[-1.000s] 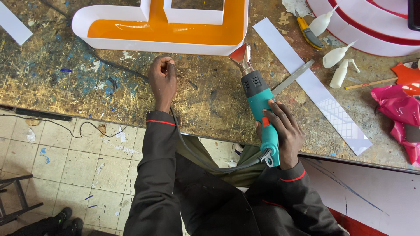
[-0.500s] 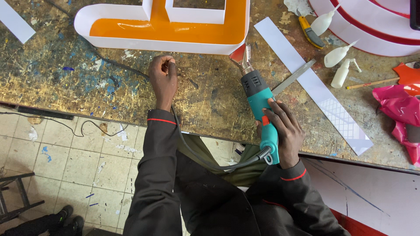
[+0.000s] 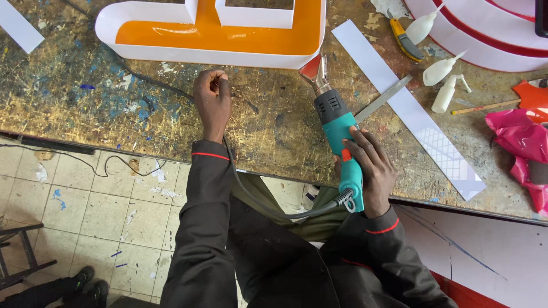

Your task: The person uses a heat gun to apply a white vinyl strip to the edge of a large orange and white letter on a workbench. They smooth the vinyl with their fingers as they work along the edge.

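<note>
My right hand [image 3: 370, 171] grips the handle of a teal and black heat gun [image 3: 337, 131], whose metal nozzle points at the near right corner of an orange-faced channel letter with white walls [image 3: 217, 34]. My left hand [image 3: 212, 102] rests on the worn workbench [image 3: 114, 108] just below the letter, fingers curled around the gun's dark cord [image 3: 251, 199], which loops back under the table edge to the handle.
A long white plastic strip [image 3: 411, 108] lies diagonally right of the gun with a grey metal bar [image 3: 383, 99] across it. Beyond are white squeeze bottles [image 3: 442, 71], a yellow utility knife [image 3: 402, 35], a red-and-white sign piece [image 3: 485, 28] and pink plastic [image 3: 522, 142]. Tiled floor lies to the left.
The hands and heat gun hold nearly the same place; the view has shifted only slightly.
</note>
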